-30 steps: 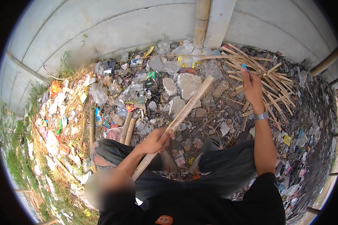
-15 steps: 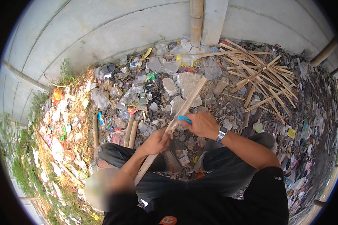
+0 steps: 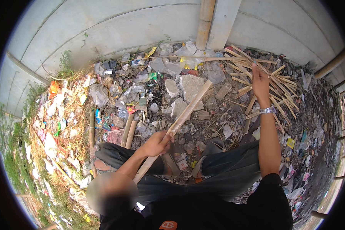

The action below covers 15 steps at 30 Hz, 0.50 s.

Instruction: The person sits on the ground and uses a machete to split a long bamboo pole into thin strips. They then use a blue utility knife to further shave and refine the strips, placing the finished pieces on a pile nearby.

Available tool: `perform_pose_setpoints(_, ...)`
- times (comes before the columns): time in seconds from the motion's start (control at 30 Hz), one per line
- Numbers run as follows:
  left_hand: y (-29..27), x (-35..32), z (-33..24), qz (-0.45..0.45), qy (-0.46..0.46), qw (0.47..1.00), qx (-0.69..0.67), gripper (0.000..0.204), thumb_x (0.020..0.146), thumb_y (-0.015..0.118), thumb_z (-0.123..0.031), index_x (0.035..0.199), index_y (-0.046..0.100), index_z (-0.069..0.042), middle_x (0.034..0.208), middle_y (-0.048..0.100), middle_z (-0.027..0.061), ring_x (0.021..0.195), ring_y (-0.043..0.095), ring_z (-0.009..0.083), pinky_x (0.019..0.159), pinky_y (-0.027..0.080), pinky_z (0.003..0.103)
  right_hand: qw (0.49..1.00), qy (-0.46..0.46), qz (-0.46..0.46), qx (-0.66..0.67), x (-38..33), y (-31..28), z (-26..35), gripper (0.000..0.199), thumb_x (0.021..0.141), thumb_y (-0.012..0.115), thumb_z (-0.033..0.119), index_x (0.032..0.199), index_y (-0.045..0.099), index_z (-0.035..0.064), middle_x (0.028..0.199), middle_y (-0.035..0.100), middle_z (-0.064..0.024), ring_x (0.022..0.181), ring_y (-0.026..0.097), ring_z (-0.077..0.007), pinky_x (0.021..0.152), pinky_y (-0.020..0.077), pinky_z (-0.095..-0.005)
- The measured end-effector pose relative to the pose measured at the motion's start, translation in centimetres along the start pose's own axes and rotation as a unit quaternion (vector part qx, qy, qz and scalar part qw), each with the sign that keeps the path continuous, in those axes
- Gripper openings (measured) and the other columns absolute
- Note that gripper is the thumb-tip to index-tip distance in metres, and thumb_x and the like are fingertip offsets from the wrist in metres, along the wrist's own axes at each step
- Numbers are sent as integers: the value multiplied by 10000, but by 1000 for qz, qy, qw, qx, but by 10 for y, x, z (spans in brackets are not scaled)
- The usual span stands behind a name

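My left hand point(image 3: 156, 144) is closed round a long, flat bamboo slat point(image 3: 189, 110), pale and stained on its face. The slat slants from beside my left thigh up toward the broken concrete. My right hand point(image 3: 261, 85), wearing a metal-banded watch, is stretched out over a heap of thin bamboo strips point(image 3: 280, 100) at the far right. A bit of a small blue tool point(image 3: 254, 63) shows at its fingertips; the rest is hidden by the hand. Whether my right fingers touch a strip, I cannot tell.
Broken concrete chunks point(image 3: 191, 87) lie beyond the slat. Plastic litter covers the ground around my bent legs. Two bamboo stakes point(image 3: 129, 132) are by my left knee. A concrete wall point(image 3: 142, 27) with a bamboo post point(image 3: 205, 23) closes off the far side.
My right hand has left the slat and swung far and right to the heap of strips. My left hand keeps its grip, the slat nearly in place.
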<state>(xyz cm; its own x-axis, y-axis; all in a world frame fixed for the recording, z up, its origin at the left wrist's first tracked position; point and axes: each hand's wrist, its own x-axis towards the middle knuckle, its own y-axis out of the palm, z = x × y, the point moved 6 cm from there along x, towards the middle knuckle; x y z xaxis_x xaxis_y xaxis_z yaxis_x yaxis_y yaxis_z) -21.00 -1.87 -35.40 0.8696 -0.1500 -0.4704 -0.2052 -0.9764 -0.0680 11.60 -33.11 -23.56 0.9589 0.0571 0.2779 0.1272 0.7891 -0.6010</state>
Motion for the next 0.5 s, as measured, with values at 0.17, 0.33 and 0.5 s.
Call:
perform_pose_setpoints(0.17, 1, 1, -18, -15, 24, 999, 17, 418, 1107, 395, -366, 1020, 593, -9, 579, 494, 5, 458, 475, 96, 466, 394, 293, 964, -127, 219, -76, -86, 78, 60, 575, 1024, 525, 498, 827, 643, -29, 642, 580, -215, 572, 548, -397, 561, 411, -477)
perform_pose_setpoints(0.33, 1, 6, -16, -64, 66, 986, 137, 381, 1078, 479, -342, 1052, 610, 15, 615, 578, 123, 520, 581, 268, 539, 458, 393, 916, -149, 371, -41, -163, 135, 69, 638, 1036, 488, 532, 740, 629, -15, 541, 507, -199, 511, 538, -388, 532, 413, -480)
perform_pose_setpoints(0.5, 3, 5, -24, -138, 94, 951, 261, 320, 1039, 533, -274, 1059, 604, 38, 721, 622, 312, 700, 623, 524, 676, 493, 552, 890, -157, 427, -39, -204, 156, 74, 694, 1019, 461, 593, 701, 626, 0, 560, 546, -216, 556, 587, -421, 541, 454, -504)
